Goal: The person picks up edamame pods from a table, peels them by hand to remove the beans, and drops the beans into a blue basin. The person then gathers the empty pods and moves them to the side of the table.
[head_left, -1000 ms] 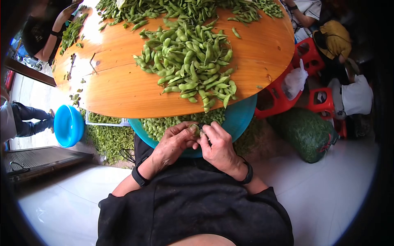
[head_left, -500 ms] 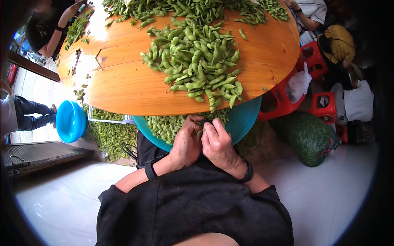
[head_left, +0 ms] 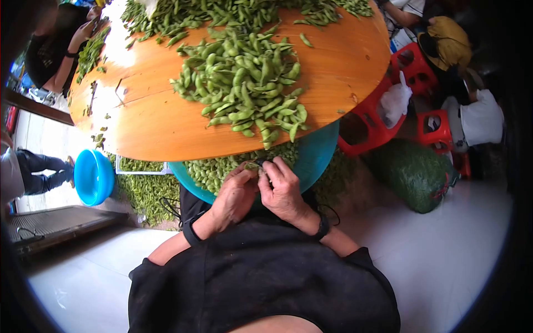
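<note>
My left hand [head_left: 236, 195] and my right hand [head_left: 284, 191] meet over a blue-green basin [head_left: 321, 155], fingers closed in a pinch. Between the fingertips shows part of a green edamame pod [head_left: 252, 165], mostly covered by them. Something small and dark sits at the fingertips of my right hand. Light green shelled beans [head_left: 206, 171] fill the basin, which is partly under the table edge. Just beyond my hands, a heap of whole edamame pods [head_left: 239, 83] lies on the wooden table [head_left: 150, 125].
More pods [head_left: 183, 14] are piled at the far side. A blue tub [head_left: 93, 176] stands at left, near pods spread on the floor [head_left: 145, 191]. Red stools [head_left: 369, 125] and a full green sack [head_left: 413, 175] are at right. Other people sit around the table.
The view has shifted, so the table and pods appear further left. My hands stay together over the basin; the right fingers have shifted and the pod between them shows more.
</note>
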